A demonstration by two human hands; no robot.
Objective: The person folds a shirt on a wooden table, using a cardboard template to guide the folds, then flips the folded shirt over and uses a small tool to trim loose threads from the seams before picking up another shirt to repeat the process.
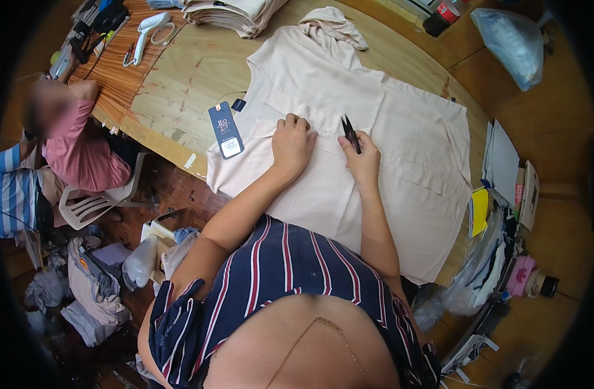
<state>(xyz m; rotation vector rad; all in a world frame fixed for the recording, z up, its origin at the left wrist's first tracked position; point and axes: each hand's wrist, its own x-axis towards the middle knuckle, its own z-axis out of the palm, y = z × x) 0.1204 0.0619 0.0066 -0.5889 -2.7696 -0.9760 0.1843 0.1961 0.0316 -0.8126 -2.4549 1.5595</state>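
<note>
On the left of the frame, a person in a pink top (86, 155) sits by the table (180, 91). Next comes 1 dark blue tag (224, 123), long way up and down, its top tipped left. It lies on the pale shirt (413, 123), which fills the middle and slants from the top middle down to the lower right. Your left hand (293, 148) rests on the cloth, fingers bent; I cannot tell if they pinch it. Near the middle, your right hand (365, 159) grips black snips (349, 129), steep, tips up and a bit left.
</note>
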